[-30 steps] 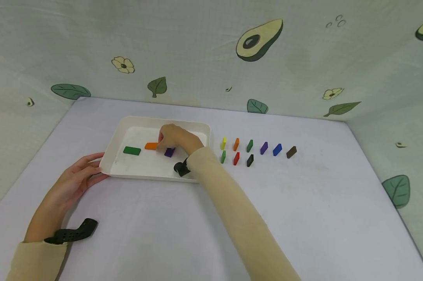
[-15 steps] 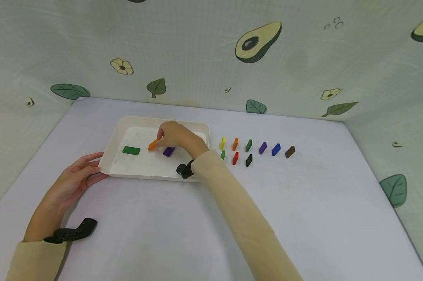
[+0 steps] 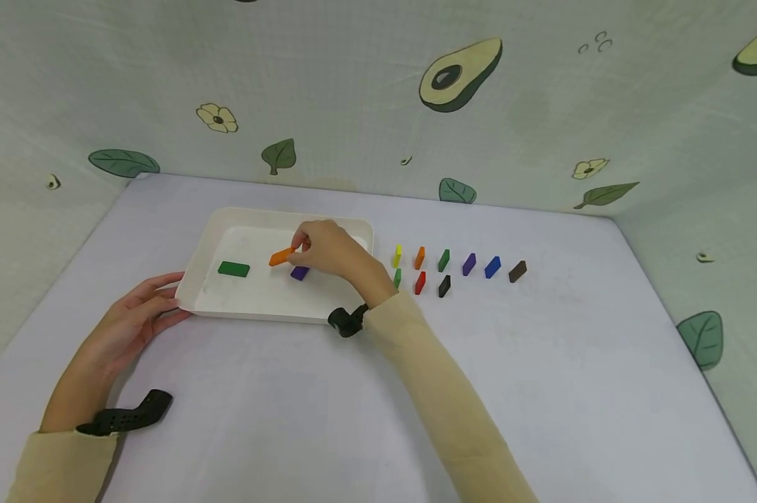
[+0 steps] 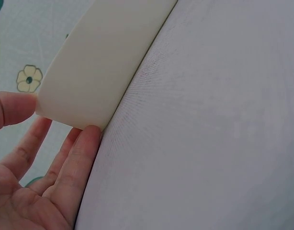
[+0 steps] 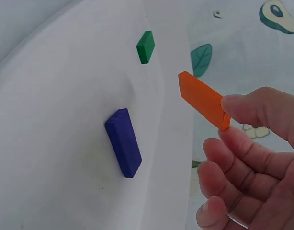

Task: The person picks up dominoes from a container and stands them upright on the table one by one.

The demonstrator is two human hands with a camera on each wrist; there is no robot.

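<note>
My right hand [image 3: 331,248] pinches one end of an orange domino block [image 5: 203,99] between thumb and fingertips, tilted and raised over the white tray [image 3: 259,316]. Below it, a purple domino block [image 5: 124,143] lies in the tray, partly covered by the hand in the head view. A green domino block [image 3: 234,269] lies flat toward the tray's left side. At the front left corner, my left hand [image 3: 130,325] touches the tray with fairly straight fingers; in the left wrist view its thumb is against the rim and other fingertips meet the outer wall [image 4: 96,72].
Right of the tray, two rows of upright domino blocks stand on the white table [image 3: 573,363]. The back row includes yellow [image 3: 397,256], blue [image 3: 493,267] and brown [image 3: 517,271] blocks; red [image 3: 420,283] and black [image 3: 444,286] ones stand in front. A patterned cloth [image 3: 353,91] hangs behind.
The right hand has taken hold of the orange block, turned it and lifted it from the tray floor, moving slightly right. The left hand keeps its place at the tray corner.
</note>
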